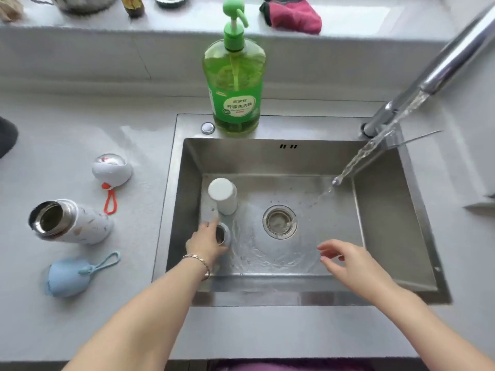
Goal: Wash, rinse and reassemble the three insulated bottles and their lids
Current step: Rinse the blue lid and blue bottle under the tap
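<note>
Steel-mouthed bottle (pixel 225 233) stands inside the sink (pixel 388 223), clasped by the left grip (pixel 205 242); right grip (pixel 340 257) released, over the sink.

This is a home kitchen: a stainless steel sink (pixel 187 183) is set into a grey counter (pixel 80 129), and a tap (pixel 455 57) runs water (pixel 375 145) into it. A green pump bottle of dish soap (pixel 234 84) stands on the sink's back edge. The ledge (pixel 174 20) behind holds a pink cloth (pixel 293 18), a metal pot (pixel 83 4) and a small dark bottle (pixel 132 6).
</note>
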Demonstrator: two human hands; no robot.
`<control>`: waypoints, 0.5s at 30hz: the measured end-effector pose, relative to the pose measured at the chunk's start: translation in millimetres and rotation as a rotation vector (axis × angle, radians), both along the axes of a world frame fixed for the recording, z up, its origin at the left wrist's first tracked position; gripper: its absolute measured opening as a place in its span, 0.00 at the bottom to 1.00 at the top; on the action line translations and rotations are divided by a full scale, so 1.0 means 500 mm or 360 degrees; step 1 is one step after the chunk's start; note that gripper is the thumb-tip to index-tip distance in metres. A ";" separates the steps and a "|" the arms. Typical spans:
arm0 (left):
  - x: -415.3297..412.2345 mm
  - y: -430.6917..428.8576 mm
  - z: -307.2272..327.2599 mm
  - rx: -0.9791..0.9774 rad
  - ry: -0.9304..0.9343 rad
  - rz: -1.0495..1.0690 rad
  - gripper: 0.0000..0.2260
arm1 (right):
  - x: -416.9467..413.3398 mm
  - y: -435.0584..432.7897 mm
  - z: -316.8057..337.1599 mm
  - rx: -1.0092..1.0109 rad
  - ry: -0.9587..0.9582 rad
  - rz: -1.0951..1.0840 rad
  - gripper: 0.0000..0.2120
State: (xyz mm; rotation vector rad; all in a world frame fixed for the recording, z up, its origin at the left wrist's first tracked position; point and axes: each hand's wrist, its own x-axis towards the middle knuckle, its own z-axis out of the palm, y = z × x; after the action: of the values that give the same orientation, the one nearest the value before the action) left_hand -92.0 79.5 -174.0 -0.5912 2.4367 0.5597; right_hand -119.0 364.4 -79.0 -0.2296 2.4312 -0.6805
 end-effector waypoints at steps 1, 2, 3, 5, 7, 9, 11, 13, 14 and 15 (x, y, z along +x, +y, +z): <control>-0.002 0.007 -0.003 0.0010 0.0047 0.0053 0.29 | 0.000 0.018 -0.003 0.0004 -0.0007 -0.0026 0.08; -0.003 0.013 -0.004 0.0024 0.0098 0.0114 0.26 | -0.001 0.035 -0.007 0.0009 -0.0018 -0.0044 0.09; -0.002 0.017 -0.002 0.0037 0.0125 0.0154 0.25 | -0.001 0.051 -0.012 0.0016 -0.0037 -0.0056 0.09; 0.001 0.026 0.008 0.0070 0.0167 0.0172 0.23 | -0.005 0.078 -0.019 0.0020 -0.0064 -0.0063 0.09; -0.001 0.039 0.026 0.0165 0.0262 0.0238 0.18 | -0.012 0.097 -0.020 0.0003 -0.0076 -0.0039 0.10; -0.014 0.064 0.062 0.0332 0.0373 0.0399 0.16 | -0.024 0.109 -0.019 -0.0027 -0.0097 -0.0007 0.10; -0.038 0.098 0.112 0.0580 0.0457 0.0580 0.16 | -0.045 0.110 -0.018 -0.0089 -0.0088 -0.0028 0.10; -0.066 0.131 0.164 0.0928 0.0539 0.0794 0.16 | -0.075 0.100 -0.011 -0.0202 -0.0040 -0.0136 0.10; -0.082 0.147 0.187 0.1101 0.0566 0.0872 0.17 | -0.094 0.090 -0.002 -0.0308 -0.0034 -0.0240 0.11; -0.099 0.164 0.208 0.1236 0.0589 0.0925 0.17 | -0.114 0.081 0.009 -0.0442 -0.0049 -0.0356 0.13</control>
State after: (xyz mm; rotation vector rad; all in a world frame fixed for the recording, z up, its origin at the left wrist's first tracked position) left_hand -141.7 161.4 -70.1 -0.8904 2.0628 1.8730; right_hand -176.0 404.8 -74.3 -0.0556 2.3482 -1.1147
